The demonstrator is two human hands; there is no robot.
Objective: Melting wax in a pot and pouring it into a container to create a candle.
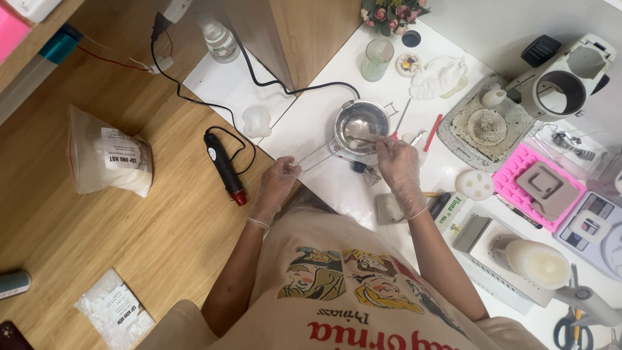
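Your left hand point(277, 185) is closed on the wire handle of the small metal pot point(360, 125) on the white surface point(311, 123), while your right hand point(396, 163) pinches a thin stirrer dipped inside. The pot looks light, stiff and likely hot, so the handle is the safest hold. Glare hides what lies in it, and the stirrer's tip is hard to make out.

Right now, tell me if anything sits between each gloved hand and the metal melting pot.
Nothing visible does. The left hand already grips the wire handle of the metal melting pot. The right hand holds a thin stirring tool that reaches over the rim into the pot.
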